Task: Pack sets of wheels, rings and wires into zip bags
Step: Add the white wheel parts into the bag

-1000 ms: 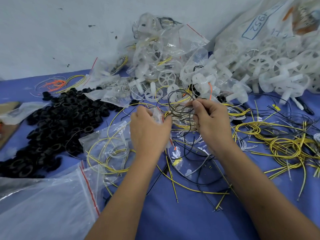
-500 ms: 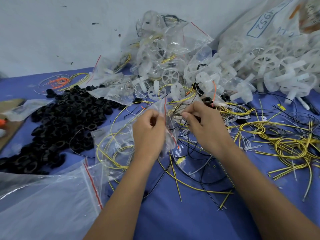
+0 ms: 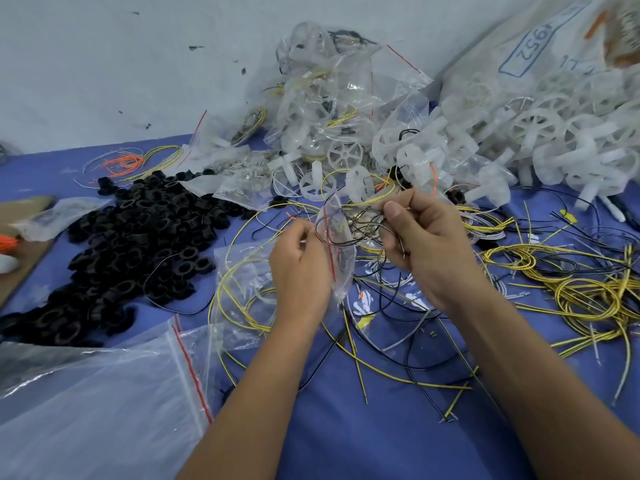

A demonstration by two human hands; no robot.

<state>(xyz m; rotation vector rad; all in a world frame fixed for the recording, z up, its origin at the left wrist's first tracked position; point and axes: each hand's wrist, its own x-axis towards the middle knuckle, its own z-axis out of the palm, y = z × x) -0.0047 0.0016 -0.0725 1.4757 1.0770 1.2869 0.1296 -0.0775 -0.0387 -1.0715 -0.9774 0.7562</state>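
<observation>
My left hand (image 3: 300, 268) pinches a small clear zip bag (image 3: 341, 251) with a red seal line, held up above the blue table. My right hand (image 3: 426, 247) grips a coil of thin black wire (image 3: 349, 230) whose loops lie at and inside the bag's mouth. Black rings (image 3: 138, 237) are heaped on the left. White spoked wheels (image 3: 540, 133) are piled at the back right. Loose yellow wires (image 3: 588, 292) spread on the right.
Filled zip bags (image 3: 332, 98) are heaped at the back centre against the wall. A stack of flat zip bags (image 3: 104, 403) lies at the front left. A bag with yellow wire (image 3: 242, 296) lies under my left hand. Cardboard (image 3: 20, 251) sits at the left edge.
The black wire coil has gone from in front of the bag into its mouth. Both hands stay close together, and the bag now stands more upright between them.
</observation>
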